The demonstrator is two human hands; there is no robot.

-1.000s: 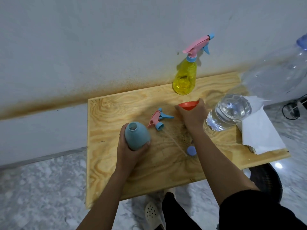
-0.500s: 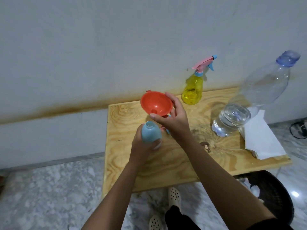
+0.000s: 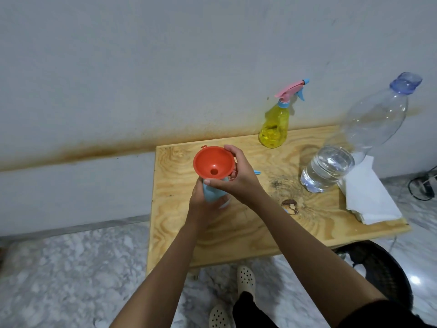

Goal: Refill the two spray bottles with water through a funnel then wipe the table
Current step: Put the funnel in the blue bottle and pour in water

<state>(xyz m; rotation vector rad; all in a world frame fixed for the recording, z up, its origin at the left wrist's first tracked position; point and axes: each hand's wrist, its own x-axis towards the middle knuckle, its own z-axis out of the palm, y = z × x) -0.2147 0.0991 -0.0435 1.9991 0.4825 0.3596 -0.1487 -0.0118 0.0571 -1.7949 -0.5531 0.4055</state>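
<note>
An orange funnel [image 3: 213, 163] sits on top of the light blue spray bottle [image 3: 211, 193], which has no spray head on it. My right hand [image 3: 237, 177] grips the funnel by its rim and neck. My left hand [image 3: 201, 204] wraps around the blue bottle's body over the wooden table [image 3: 236, 235]. A yellow spray bottle [image 3: 274, 129] with a pink and blue head stands at the table's back edge. The tip of the blue bottle's loose spray head [image 3: 257, 172] peeks out behind my right hand.
A large clear water bottle [image 3: 354, 140], about a quarter full with a blue cap, stands at the right. White folded paper [image 3: 367, 197] lies at the table's right edge. A black basket [image 3: 378, 268] is on the marble floor below. The wall rises just behind the table.
My right hand picked the funnel up off the table, carried it left and set it onto the blue bottle's mouth. My left hand kept hold of the bottle.
</note>
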